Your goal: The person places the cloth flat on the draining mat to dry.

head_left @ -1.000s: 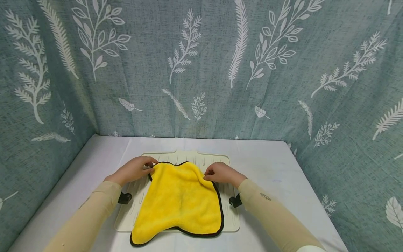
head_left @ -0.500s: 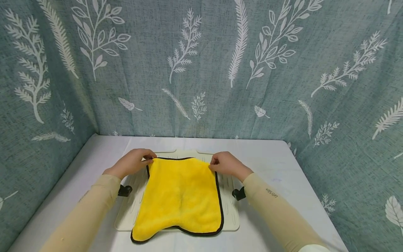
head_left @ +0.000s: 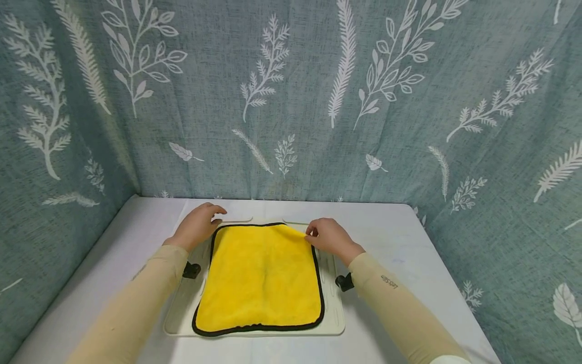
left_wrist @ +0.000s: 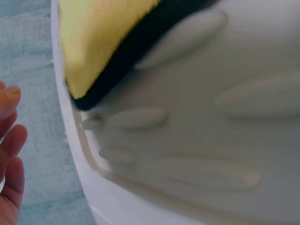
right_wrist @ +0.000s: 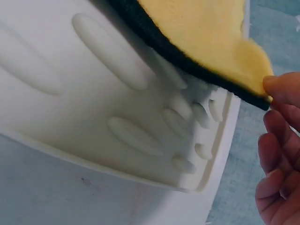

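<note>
A yellow cloth (head_left: 261, 275) with black edging lies spread over a cream ribbed tray (head_left: 334, 308). My right hand (head_left: 333, 237) pinches its far right corner between thumb and forefinger, and that corner is lifted a little off the tray. In the right wrist view the pinched corner of the cloth (right_wrist: 206, 42) shows beside my fingertips. My left hand (head_left: 196, 226) hovers beyond the far left corner, apart from the cloth, its fingers loosely bent and holding nothing. In the left wrist view the cloth's corner (left_wrist: 86, 84) rests near the tray's rim, clear of my fingers.
The tray sits on a white table (head_left: 382, 242). A grey-green curtain (head_left: 309, 167) with white leaf patterns stands behind the table and along both sides. Small black wrist mounts (head_left: 191, 270) sit beneath my wrists.
My left hand has let go of the cloth's far left corner and moved slightly up. The cloth has been drawn flatter, its near edge straighter. My right hand still pinches its corner.
</note>
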The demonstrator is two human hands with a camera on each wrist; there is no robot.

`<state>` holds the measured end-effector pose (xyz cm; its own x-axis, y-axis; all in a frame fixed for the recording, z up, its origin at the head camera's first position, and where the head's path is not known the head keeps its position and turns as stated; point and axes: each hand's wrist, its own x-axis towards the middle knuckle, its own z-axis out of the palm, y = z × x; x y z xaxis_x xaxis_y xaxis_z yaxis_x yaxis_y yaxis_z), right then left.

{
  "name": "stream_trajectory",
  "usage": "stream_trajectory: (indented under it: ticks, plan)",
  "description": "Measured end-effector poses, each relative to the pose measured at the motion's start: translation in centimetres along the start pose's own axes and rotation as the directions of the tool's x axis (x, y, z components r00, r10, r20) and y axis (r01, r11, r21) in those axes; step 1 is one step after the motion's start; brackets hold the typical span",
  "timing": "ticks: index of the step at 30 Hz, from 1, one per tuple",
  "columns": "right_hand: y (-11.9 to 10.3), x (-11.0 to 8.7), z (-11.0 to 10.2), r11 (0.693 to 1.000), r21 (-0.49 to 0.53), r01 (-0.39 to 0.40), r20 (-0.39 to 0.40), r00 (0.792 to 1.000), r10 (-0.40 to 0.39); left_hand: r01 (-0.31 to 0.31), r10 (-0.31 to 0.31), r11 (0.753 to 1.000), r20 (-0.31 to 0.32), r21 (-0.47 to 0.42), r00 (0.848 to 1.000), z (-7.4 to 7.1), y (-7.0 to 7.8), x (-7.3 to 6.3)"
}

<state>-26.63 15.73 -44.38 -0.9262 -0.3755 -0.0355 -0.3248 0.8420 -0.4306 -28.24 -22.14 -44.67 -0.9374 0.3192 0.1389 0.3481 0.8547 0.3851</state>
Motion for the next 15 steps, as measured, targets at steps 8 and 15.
stream_trajectory:
  ticks: [8,15]
  plan:
    - [1.3,-0.3,-0.5,0.986,0.120,-0.119,-0.005,0.993,0.121,0.024,-0.024,1.000,0.022,-0.006,0.999,-0.1,-0.2,-0.3]
    - [2.3,0.3,0.2,0.969,0.188,-0.161,0.082,0.986,0.148,0.049,-0.050,0.999,0.101,0.010,0.994,0.2,-0.3,-0.7]
